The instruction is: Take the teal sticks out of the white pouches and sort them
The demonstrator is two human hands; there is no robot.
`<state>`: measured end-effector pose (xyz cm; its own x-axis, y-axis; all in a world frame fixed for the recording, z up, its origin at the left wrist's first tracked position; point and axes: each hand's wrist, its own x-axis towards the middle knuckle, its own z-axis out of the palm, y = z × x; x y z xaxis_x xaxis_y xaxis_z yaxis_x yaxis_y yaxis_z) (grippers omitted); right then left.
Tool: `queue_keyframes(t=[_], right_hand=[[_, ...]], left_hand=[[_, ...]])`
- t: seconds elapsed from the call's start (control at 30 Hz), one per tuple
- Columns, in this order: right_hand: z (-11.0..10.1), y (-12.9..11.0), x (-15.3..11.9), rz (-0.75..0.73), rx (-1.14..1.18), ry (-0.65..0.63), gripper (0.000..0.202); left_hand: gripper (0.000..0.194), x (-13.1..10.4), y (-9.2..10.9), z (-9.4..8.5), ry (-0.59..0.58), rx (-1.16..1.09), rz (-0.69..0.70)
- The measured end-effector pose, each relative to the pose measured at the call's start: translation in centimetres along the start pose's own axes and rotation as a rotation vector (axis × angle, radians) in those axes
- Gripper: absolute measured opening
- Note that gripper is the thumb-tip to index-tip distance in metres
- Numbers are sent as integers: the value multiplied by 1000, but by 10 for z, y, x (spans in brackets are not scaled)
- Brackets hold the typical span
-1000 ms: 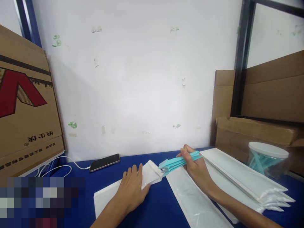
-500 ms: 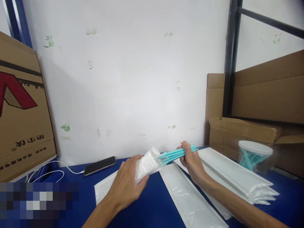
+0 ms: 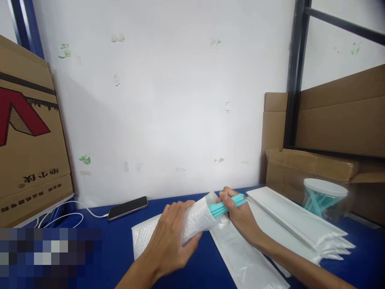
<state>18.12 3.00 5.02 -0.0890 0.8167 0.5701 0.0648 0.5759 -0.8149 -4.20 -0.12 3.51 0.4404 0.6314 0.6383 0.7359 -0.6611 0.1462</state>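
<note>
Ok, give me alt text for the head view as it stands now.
The left hand holds a white envelope while the right hand grips teal strips whose ends are inside its open mouth. Other envelopes lie to the right on the blue table, near a lidded clear jar; a phone lies at the left.

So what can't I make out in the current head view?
Head view, all:
- Inserted ends of the teal sticks: hidden inside the padded mailer.
- Middle of that mailer: covered by the left hand.
- Near end of the loose mailer: cut off by the bottom edge.
- Stick count in the clear tub: blurred, overlapping.
- Lower-left corner: pixelated.
</note>
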Motion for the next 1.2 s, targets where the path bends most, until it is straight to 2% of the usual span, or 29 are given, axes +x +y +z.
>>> queue_keyframes(t=[0.13, 0.2, 0.27, 0.37, 0.43, 0.53, 0.67, 0.77, 0.87, 1.0, 1.1, 1.2], right_hand=[[3, -5, -7, -148, -171, -8, 31], [5, -8, -8, -159, -182, -3, 30], [7, -11, -10, -81, -121, -69, 40], [7, -12, -11, 89, 53, -233, 55], [4, -9, -8, 110, 156, -274, 65], [-1, 0, -2, 27, 242, -233, 74], [-4, 3, -1, 15, 214, -232, 59], [-1, -6, -8, 58, 125, -314, 51], [2, -17, -16, 75, 15, -425, 48], [7, -23, -20, 125, -58, -513, 51], [9, -21, -20, 204, -109, -548, 59], [10, -16, -19, 253, -95, -546, 65]], left_hand=[[51, 2, 7, 0, 40, -26, -1], [50, 2, 9, 0, 69, -25, -1], [53, 1, 10, 0, 91, -13, 7], [53, 1, 8, 1, 117, -17, -3], [52, 2, 5, 0, 163, -51, -49], [54, 7, 0, -8, 323, -150, -191], [60, 15, -1, -26, 615, -338, -377], [65, 20, -1, -34, 721, -380, -435], [71, 20, -4, -30, 675, -342, -478], [70, 14, -16, -18, 439, -274, -454], [61, 13, -28, -16, 333, -318, -494], [62, 16, -35, -18, 240, -444, -570]])
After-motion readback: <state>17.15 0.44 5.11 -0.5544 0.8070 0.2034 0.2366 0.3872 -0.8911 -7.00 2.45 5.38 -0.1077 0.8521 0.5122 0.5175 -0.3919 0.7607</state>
